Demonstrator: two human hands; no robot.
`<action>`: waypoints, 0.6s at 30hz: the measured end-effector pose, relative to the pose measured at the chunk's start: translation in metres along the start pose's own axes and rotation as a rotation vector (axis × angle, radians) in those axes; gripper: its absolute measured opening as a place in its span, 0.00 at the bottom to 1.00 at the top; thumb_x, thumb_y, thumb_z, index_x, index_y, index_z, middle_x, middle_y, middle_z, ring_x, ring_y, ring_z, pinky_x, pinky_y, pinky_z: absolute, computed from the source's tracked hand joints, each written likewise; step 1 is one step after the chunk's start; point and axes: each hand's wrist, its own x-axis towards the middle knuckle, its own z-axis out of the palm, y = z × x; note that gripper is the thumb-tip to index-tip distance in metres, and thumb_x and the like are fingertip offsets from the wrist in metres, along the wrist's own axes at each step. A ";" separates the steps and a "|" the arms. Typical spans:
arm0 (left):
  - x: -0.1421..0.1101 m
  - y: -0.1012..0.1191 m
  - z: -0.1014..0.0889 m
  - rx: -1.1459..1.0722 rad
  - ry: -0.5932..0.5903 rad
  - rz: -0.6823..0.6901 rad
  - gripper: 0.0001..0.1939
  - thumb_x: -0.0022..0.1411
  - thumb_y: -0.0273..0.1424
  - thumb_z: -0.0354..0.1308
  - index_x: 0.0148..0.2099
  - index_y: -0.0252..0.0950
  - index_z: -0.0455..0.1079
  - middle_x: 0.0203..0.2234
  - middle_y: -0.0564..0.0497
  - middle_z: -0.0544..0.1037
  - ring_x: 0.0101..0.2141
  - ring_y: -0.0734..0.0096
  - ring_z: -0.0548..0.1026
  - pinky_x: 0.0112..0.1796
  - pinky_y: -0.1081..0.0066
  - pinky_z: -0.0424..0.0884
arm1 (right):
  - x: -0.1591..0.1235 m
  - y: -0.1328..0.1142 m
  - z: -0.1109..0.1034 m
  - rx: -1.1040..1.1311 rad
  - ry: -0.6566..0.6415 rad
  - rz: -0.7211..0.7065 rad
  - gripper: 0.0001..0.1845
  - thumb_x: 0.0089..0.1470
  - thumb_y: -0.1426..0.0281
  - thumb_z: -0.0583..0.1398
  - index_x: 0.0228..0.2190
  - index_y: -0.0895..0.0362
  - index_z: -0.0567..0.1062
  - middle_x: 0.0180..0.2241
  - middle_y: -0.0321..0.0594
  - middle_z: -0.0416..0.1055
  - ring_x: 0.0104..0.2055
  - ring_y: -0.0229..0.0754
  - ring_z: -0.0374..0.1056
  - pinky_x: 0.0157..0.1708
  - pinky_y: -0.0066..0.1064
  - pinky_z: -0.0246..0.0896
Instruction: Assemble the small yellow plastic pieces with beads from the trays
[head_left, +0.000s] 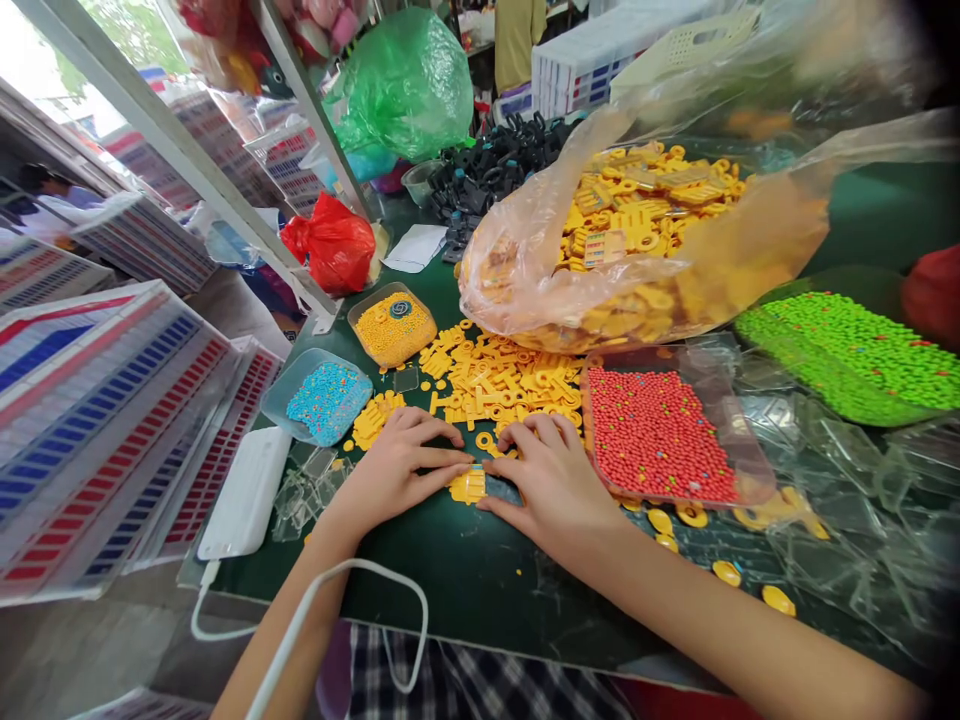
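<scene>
A small yellow plastic piece (pixel 468 486) with ridges and a bluish strip along its top lies on the dark green table between my hands. My left hand (pixel 409 462) reaches in from the left, thumb and index fingertip pressed at the piece's top edge. On the other side, my right hand (pixel 551 478) is curled, its thumb and index fingertip at the piece's right edge. Just beyond the fingers spreads a heap of loose yellow plastic parts (pixel 510 378). More ridged yellow pieces (pixel 377 418) lie stacked beside my left hand.
Trays of blue beads (pixel 328 402), yellow beads (pixel 393 326), red beads (pixel 660 435) and green beads (pixel 855 350) surround the heap. Behind is a plastic bag (pixel 517 270) of yellow parts. Clear plastic pieces (pixel 847 490) lie right. A white power bank (pixel 246 492) has a cable crossing my left forearm.
</scene>
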 end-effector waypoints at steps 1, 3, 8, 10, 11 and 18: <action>-0.002 -0.003 -0.004 0.010 0.058 -0.021 0.13 0.68 0.39 0.53 0.41 0.45 0.80 0.38 0.51 0.80 0.40 0.65 0.71 0.44 0.62 0.64 | 0.000 0.000 0.001 -0.003 0.011 -0.003 0.12 0.47 0.55 0.69 0.31 0.49 0.81 0.36 0.40 0.72 0.43 0.48 0.61 0.45 0.42 0.54; -0.006 -0.011 -0.014 0.052 0.234 -0.115 0.14 0.68 0.40 0.54 0.39 0.43 0.79 0.37 0.50 0.80 0.38 0.65 0.72 0.43 0.61 0.65 | 0.000 0.001 0.004 -0.001 0.035 -0.005 0.13 0.45 0.54 0.69 0.31 0.48 0.81 0.35 0.39 0.72 0.42 0.48 0.61 0.44 0.41 0.54; -0.014 -0.014 -0.029 0.008 0.416 -0.242 0.13 0.66 0.40 0.56 0.36 0.40 0.79 0.34 0.50 0.80 0.36 0.64 0.74 0.41 0.62 0.67 | 0.000 0.001 0.008 0.017 0.080 0.005 0.13 0.43 0.54 0.70 0.29 0.48 0.81 0.35 0.37 0.73 0.42 0.47 0.62 0.43 0.40 0.54; -0.011 -0.008 -0.021 -0.046 0.330 -0.198 0.13 0.66 0.41 0.56 0.37 0.41 0.78 0.34 0.50 0.81 0.37 0.65 0.75 0.42 0.62 0.67 | 0.000 0.000 0.007 0.009 0.069 0.000 0.13 0.43 0.55 0.70 0.30 0.48 0.81 0.35 0.37 0.72 0.42 0.47 0.61 0.43 0.40 0.54; -0.009 -0.004 -0.015 -0.066 0.288 -0.181 0.13 0.66 0.41 0.56 0.37 0.41 0.78 0.34 0.50 0.81 0.37 0.65 0.75 0.42 0.62 0.67 | 0.000 0.000 0.006 0.005 0.062 -0.001 0.13 0.44 0.55 0.70 0.30 0.48 0.81 0.35 0.38 0.72 0.42 0.47 0.61 0.43 0.40 0.54; 0.002 0.008 0.018 -0.099 0.107 -0.168 0.13 0.67 0.40 0.56 0.37 0.40 0.78 0.34 0.50 0.81 0.37 0.65 0.73 0.41 0.61 0.65 | -0.001 0.001 0.004 0.012 0.040 -0.003 0.13 0.46 0.55 0.69 0.32 0.48 0.81 0.36 0.38 0.73 0.43 0.47 0.61 0.44 0.41 0.53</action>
